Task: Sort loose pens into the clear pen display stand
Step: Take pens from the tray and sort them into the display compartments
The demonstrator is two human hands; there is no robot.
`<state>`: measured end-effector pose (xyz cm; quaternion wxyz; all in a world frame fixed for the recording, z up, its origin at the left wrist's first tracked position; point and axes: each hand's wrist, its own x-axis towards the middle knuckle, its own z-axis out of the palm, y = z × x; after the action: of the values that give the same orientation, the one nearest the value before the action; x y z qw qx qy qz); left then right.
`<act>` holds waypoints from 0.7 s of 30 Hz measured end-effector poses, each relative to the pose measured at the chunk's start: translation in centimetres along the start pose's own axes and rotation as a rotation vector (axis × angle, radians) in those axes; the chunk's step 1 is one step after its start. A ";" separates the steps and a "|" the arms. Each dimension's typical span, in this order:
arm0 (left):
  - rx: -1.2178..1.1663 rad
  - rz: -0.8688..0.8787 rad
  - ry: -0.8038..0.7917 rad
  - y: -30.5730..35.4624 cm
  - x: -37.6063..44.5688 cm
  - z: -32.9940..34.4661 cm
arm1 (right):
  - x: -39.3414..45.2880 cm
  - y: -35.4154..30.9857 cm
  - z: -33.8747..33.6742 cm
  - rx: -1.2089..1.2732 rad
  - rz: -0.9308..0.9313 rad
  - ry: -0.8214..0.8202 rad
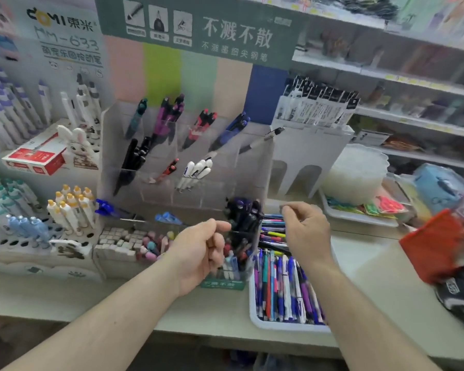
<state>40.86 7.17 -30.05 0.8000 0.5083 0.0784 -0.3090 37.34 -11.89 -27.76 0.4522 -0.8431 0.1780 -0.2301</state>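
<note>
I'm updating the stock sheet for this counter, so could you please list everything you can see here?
clear pen display stand: one, transparent, centre of the counter, compartments partly filled.
pens in the stand: several small groups, teal, purple, red, blue, black, white; a dark bunch at lower right.
white tray: one, right of the stand, full of loose pens, mostly blue, purple and white.
red and white box: one, left.
rabbit figure: one, white, beside that box.
yellow-capped tubes: about seven, white, lower left.
green sign: one, above the stand.
left hand: loosely curled before the stand, apparently empty.
right hand: above the tray, fingertips pinched; whether it holds anything is unclear.
</note>
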 end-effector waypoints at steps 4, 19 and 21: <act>0.089 -0.002 -0.028 -1.9 0.1 1.5 | -1.0 4.3 -1.9 -0.007 0.253 -0.048; 0.969 -0.142 0.080 -9.4 0.6 1.8 | -3.5 12.3 2.8 -0.516 0.592 -0.443; 1.073 -0.155 0.070 -10.6 1.1 1.6 | -3.2 12.1 3.3 -0.520 0.592 -0.441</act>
<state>35.37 2.24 -37.95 0.4002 0.8479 -0.0266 -0.3468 35.39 -14.40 -40.35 0.2988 -0.8704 0.3628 0.1466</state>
